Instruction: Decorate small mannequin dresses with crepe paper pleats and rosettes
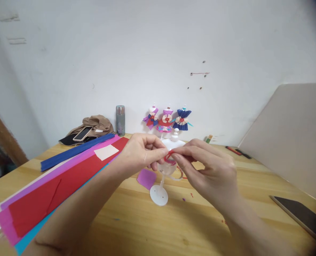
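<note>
A small white dress-form stand (174, 144) rises from a round white base (158, 195), partly hidden behind my hands. In front of its body, a thin red strip (169, 157) is looped; whether it is paper or ribbon I cannot tell. My left hand (143, 153) pinches the strip between thumb and fingers from the left. From the right, the thumb and forefinger of my right hand (208, 165) close on it, close to the left thumb. Under the left hand lies a purple paper piece (146, 179). A pale loop (178, 176) shows below the right fingers.
Three small dressed forms (167, 121) stand by the wall beside a grey bottle (120, 121). Coloured crepe sheets (67, 188) cover the left side, near a phone (82, 133) on brown cloth (99, 124). A dark tablet-like device (299, 213) lies at right; a pale panel (291, 131) stands behind.
</note>
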`<state>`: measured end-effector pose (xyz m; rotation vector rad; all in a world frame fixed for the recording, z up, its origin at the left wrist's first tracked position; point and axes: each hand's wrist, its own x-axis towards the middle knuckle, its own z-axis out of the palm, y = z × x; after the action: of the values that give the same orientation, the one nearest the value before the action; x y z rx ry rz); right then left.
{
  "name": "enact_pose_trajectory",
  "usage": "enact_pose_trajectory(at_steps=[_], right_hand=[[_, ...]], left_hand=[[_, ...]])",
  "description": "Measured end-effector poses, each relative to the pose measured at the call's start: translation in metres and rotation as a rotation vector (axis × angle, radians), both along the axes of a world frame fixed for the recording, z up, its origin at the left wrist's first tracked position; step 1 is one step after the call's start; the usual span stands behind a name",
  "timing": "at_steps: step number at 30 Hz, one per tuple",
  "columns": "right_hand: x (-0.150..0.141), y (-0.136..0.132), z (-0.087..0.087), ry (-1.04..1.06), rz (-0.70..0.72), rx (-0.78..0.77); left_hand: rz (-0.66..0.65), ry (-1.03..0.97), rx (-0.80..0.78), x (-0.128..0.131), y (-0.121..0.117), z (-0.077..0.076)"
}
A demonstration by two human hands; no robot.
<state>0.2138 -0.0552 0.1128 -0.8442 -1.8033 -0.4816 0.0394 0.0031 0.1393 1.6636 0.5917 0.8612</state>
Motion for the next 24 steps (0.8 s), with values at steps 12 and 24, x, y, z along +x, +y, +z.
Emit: enact_pose_trajectory(at_steps=[12, 24], right_hand=[[-0.0001, -0.0019, -0.0003, -0.060, 0.013, -0.016], [0.0044, -0.0024, 0.0043, -0.034, 0.002, 0.004]], left_hand=[[-0.069, 0.091, 0.069, -0.0021, -0.0019, -0.0003], [0.116, 0.104, 0.161, 0.0012, -0.0023, -0.0002]])
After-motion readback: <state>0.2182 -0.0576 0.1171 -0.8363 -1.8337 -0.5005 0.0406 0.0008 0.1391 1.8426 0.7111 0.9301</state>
